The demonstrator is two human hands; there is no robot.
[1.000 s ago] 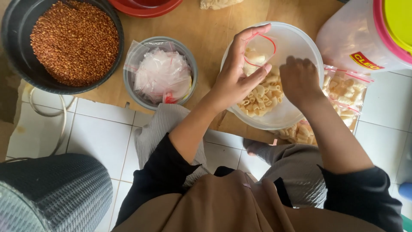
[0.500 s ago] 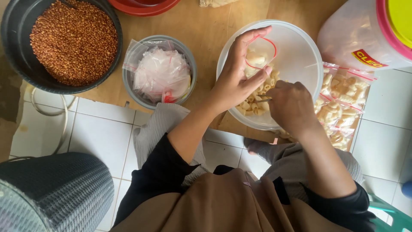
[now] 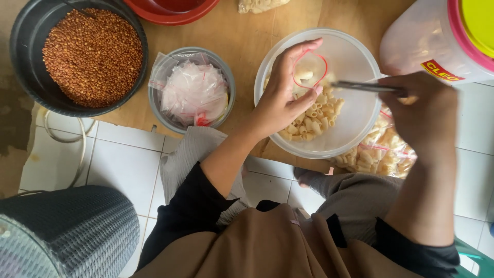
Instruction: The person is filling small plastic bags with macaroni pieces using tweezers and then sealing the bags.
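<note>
Over the white plastic bowl, near the front edge of the wooden counter, the left hand holds a small clear bag with a red rim open, its fingers curled round the mouth of the bag, with a few pieces of macaroni inside it. The bag hangs above the heap of dry macaroni lying in the left half of the bowl. The right hand is closed on the handle of a metal spoon, which lies level across the bowl, its tip just beside the bag's mouth; the spoon is blurred.

The bowl's near rim juts a little past the counter's edge, above the white tiled floor. Filled bags of macaroni lie just beside the bowl, at its lower right and partly under it. On the right, a large clear jar with a pink and yellow lid stands close against the bowl's rim, leaving little room there. To the left, a grey bowl of empty clear bags sits apart from the white bowl, a strip of bare wood between them. Further left is a black basin of reddish-brown grains; a red dish touches the top edge of the view. A dark woven basket stands on the floor at lower left.
</note>
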